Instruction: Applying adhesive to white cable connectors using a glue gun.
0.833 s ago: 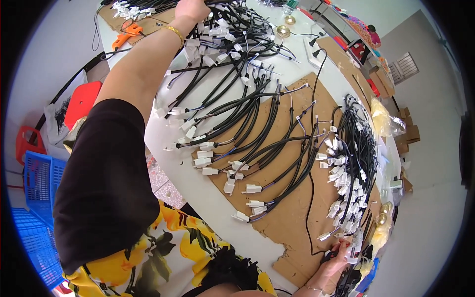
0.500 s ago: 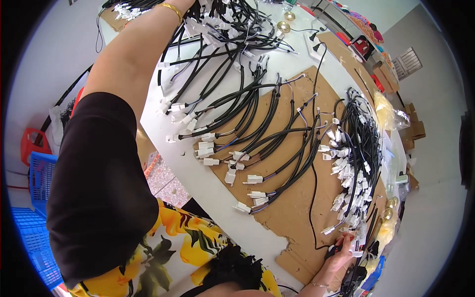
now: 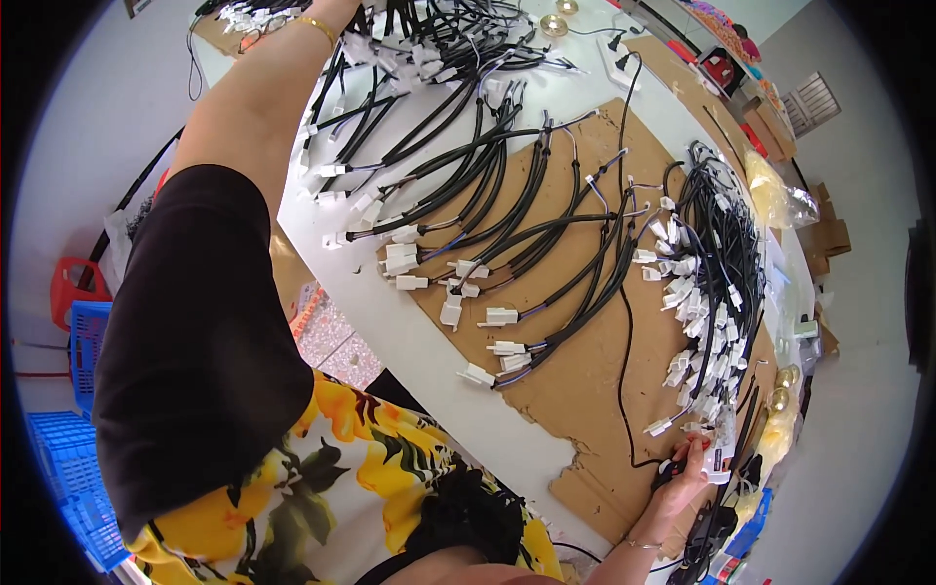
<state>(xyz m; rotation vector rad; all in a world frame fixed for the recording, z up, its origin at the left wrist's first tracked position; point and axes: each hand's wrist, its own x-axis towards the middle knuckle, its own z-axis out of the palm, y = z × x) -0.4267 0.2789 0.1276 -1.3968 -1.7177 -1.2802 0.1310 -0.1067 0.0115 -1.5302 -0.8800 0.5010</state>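
My left arm reaches across to the far left of the table. Only the back of my left hand (image 3: 334, 12) shows beyond a gold bracelet; its fingers are cut off by the top edge, near a heap of black cable harnesses (image 3: 419, 63) with white connectors. At the lower right my right hand (image 3: 685, 475) is closed around a dark corded tool (image 3: 667, 470) with some red near the fingers; its exact kind is hidden. A white-labelled piece (image 3: 719, 466) is beside that hand. Just beyond lies a bundle of wire harnesses (image 3: 717, 283) with white connectors.
Several harnesses (image 3: 507, 224) lie fanned over torn brown cardboard (image 3: 575, 380) on the white table (image 3: 429, 351). A black cord (image 3: 624, 380) crosses the cardboard from a power strip (image 3: 616, 63). Yellowish plastic bags (image 3: 770, 190) line the right edge. Blue crates (image 3: 73, 468) stand at left.
The view has shifted slightly, so the table things appear a little higher. My left hand stays far out at the top, and my right hand keeps its grip on the corded tool.
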